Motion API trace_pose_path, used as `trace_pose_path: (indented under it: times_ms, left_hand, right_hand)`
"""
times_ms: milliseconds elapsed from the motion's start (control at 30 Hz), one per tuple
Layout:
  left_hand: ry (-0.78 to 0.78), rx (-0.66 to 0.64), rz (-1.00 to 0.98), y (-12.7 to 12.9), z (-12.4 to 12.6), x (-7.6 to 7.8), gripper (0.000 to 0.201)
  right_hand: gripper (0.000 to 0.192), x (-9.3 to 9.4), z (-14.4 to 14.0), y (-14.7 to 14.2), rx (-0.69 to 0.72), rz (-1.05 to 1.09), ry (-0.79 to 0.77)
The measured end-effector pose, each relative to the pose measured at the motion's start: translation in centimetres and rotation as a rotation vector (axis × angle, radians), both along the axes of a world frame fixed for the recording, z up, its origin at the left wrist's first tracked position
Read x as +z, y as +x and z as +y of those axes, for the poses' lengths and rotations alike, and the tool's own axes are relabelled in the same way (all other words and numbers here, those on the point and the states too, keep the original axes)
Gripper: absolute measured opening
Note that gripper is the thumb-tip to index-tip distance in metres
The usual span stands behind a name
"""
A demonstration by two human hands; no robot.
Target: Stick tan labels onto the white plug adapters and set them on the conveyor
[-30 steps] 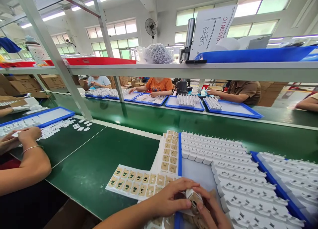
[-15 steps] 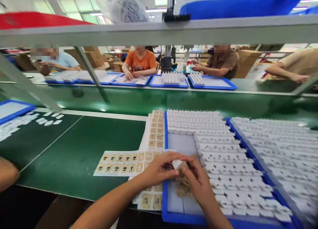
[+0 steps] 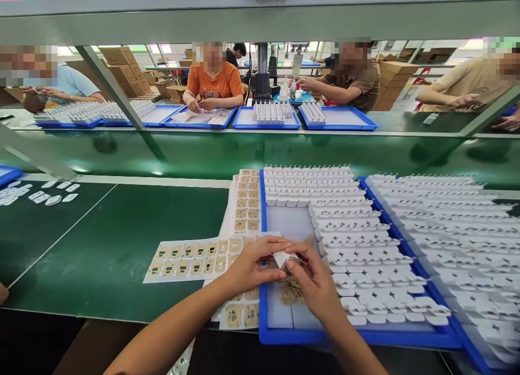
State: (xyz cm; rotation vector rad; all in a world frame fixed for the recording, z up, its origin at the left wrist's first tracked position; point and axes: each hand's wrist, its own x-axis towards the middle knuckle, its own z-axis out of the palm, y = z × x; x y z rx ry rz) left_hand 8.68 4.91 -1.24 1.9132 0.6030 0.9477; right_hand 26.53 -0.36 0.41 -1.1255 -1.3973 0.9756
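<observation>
One white part pinched over a blue tray

Clock directions are counted from the white part. Between nine and ten o'clock, small white pieces lie scattered on the green table. At nine, nearer, a pad sheet with two rows of tan pads lies flat, its right end behind the hands. At eleven, well apart, a co-worker in an orange shirt sits with both hands low over a tray. Toward eleven and much closer, a second pad sheet runs along the tray's left edge.

The left hand pinches the white part between its thumb and curled fingers. Just below, toward six, loose tan pieces lie in the tray. The right hand grips the same part from the other side, thumb against it, fingers bent over its top. From twelve round to four, rows of white parts fill much of the tray. At three, another blue tray carries more rows.
</observation>
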Motion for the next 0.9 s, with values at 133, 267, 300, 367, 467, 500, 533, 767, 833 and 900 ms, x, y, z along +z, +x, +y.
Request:
trace_pose_path:
  times_ms: [133,267,300,367,467,500,533,767,833,900]
  left_hand:
    - [-0.009,-0.006,-0.007,0.00,0.05,-0.06,0.055]
    - [-0.025,-0.016,-0.008,-0.08,0.02,0.03,0.053]
    - [-0.052,-0.024,-0.007,-0.13,-0.01,0.05,0.052]
    - [-0.144,-0.041,-0.023,-0.21,-0.09,0.06,0.050]
    - [-0.302,-0.065,-0.119,-0.25,-0.19,0.01,0.047]
    - [-0.340,-0.073,-0.152,-0.24,-0.19,0.00,0.047]
    - [-0.373,-0.083,-0.168,-0.22,-0.19,0.01,0.047]
    - [-0.381,-0.083,0.060,-0.46,0.12,0.17,0.059]
    - [-0.326,-0.043,0.069,-0.60,0.16,0.24,0.060]
    - [-0.327,-0.022,0.071,-0.71,0.13,0.31,0.061]
  right_hand:
    - [0.011,-0.05,0.03,0.03,0.013,0.016,0.001]
    - [0.012,-0.09,0.09,0.14,0.016,0.046,0.005]
    - [0.014,-0.08,0.10,0.19,0.014,0.057,0.002]
    - [0.018,-0.08,0.08,0.31,0.028,0.083,-0.033]
    - [0.029,-0.12,-0.03,0.50,0.094,0.163,-0.152]
    - [0.032,-0.14,-0.08,0.56,0.106,0.167,-0.172]
    - [0.032,-0.15,-0.11,0.63,0.096,0.137,-0.162]
    - [0.015,0.24,-0.05,0.83,-0.089,-0.238,0.166]
    - [0.013,0.38,-0.05,0.72,-0.069,-0.247,0.193]
    - [0.013,0.43,-0.19,0.60,-0.097,-0.283,0.267]
